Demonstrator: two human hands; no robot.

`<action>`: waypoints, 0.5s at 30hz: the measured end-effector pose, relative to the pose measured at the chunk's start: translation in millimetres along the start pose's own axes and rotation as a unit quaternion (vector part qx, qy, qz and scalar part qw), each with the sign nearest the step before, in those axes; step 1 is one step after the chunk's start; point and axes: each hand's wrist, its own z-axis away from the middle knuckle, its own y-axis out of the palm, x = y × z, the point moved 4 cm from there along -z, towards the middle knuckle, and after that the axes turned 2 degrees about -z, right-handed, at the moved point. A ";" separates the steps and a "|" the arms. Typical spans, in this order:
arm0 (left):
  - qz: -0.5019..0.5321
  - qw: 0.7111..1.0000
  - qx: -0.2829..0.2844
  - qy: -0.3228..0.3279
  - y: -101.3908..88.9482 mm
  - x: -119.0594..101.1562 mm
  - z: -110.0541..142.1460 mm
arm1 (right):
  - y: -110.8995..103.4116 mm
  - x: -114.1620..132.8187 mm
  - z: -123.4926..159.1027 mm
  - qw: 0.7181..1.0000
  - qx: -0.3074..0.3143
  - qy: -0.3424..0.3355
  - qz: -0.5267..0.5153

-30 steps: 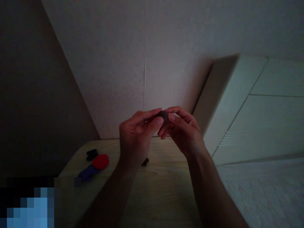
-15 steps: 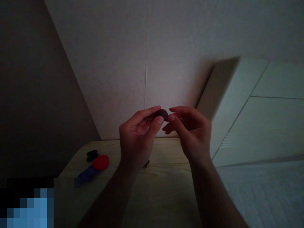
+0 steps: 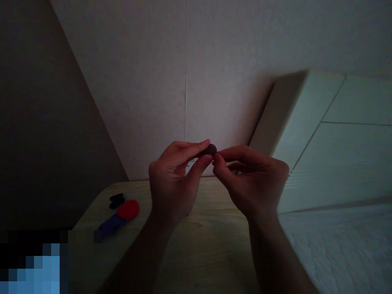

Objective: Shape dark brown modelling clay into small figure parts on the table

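My left hand (image 3: 176,177) pinches a small dark brown rounded lump (image 3: 210,150), which looks like modelling clay, between thumb and forefinger. At the lump's right edge, the thumb and forefinger of my right hand (image 3: 254,175) are pinched together on it. Both hands are raised above the wooden tabletop (image 3: 211,228). Left of my hands lie a flat red disc (image 3: 128,209), a purple piece (image 3: 112,225) partly under or against it, and black elongated pieces (image 3: 116,201).
Behind the table rises a pale wall (image 3: 137,81) with a vertical seam; a small white wall plate (image 3: 190,166) shows between my hands. A white panelled piece of furniture (image 3: 346,163) stands at right, above a pale quilted surface (image 3: 343,253). Pixel blocks mask the lower left corner.
My right thumb and forefinger have closed together at the lump's edge, and that wrist has swung outward to the right. The left hand keeps its hold on the lump, its fingers slightly shifted.
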 end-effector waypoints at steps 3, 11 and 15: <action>0.006 1.000 0.009 -0.013 0.3 1.5 0.4 | 0.9 -2.5 -0.4 1.000 -0.009 0.016 0.001; 0.087 0.993 0.029 -0.079 -1.7 18.7 1.3 | 5.7 -11.6 -6.7 0.987 0.013 0.120 -0.106; 0.098 0.990 0.027 -0.095 -2.4 19.7 0.7 | 6.4 -12.1 -7.8 0.982 0.027 0.125 -0.141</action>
